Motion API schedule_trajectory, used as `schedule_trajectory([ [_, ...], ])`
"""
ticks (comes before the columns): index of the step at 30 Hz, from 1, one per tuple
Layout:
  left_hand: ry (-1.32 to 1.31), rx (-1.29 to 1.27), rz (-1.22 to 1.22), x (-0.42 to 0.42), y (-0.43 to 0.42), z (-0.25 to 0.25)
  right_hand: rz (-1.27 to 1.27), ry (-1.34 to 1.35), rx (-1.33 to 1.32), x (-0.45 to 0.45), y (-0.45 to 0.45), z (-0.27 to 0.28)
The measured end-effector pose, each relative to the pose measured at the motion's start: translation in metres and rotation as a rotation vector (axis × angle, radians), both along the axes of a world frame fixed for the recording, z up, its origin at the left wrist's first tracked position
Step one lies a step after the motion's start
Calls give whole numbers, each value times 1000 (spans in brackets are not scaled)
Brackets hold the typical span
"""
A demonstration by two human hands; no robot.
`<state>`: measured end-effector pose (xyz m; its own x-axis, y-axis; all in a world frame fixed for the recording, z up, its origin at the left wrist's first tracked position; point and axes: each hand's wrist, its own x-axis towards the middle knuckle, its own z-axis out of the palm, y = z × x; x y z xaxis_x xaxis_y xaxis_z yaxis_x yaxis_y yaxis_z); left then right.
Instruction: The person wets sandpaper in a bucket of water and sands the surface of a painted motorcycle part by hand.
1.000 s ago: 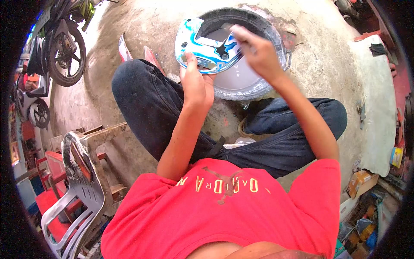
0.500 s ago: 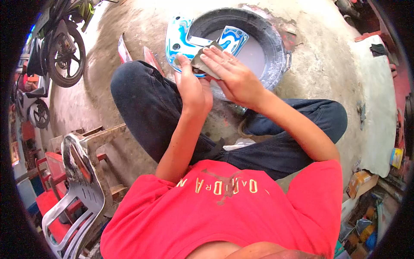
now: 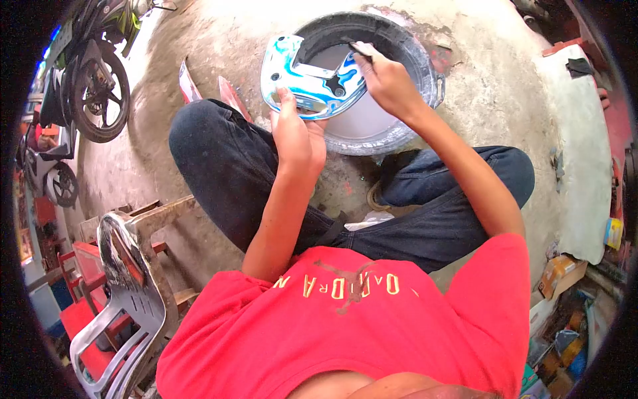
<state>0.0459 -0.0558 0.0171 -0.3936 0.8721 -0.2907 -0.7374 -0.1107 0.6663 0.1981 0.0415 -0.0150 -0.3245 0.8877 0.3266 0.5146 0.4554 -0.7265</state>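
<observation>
My left hand (image 3: 296, 128) grips the lower edge of a U-shaped motorcycle body panel (image 3: 287, 60), with the thumb on its face. The panel is glossy, with swirling blue and white bands and dark round holes, and is held over a round dark basin (image 3: 425, 60) of cloudy water. My right hand (image 3: 392, 78) is closed at the panel's right arm, pinching a dark piece of sandpaper (image 3: 361, 48) against its upper end. The fingertips beneath the sandpaper are partly hidden.
Two reddish panel pieces (image 3: 232, 97) lie on the concrete floor beside my left knee. A motorcycle wheel (image 3: 100, 93) stands at far left. A worn grey plastic chair (image 3: 136, 306) is at lower left. A cardboard box (image 3: 560, 276) sits at right.
My right hand has moved right and up with the sandpaper, from the panel's middle to its right arm. The panel has turned and tilted slightly in my left hand, uncovering its lower bend.
</observation>
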Motion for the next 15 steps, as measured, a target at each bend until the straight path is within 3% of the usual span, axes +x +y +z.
schedule_trajectory([
  [5,30,22,-43,-12,3,-7,286,-63,331,-23,-56,15],
  [8,-49,20,-64,-18,6,-20,292,-97,312,-18,-42,13],
  [12,10,16,2,-5,2,5,147,-33,216,-6,-13,5],
  [15,60,19,17,-8,1,5,332,-106,275,-27,-57,20],
])
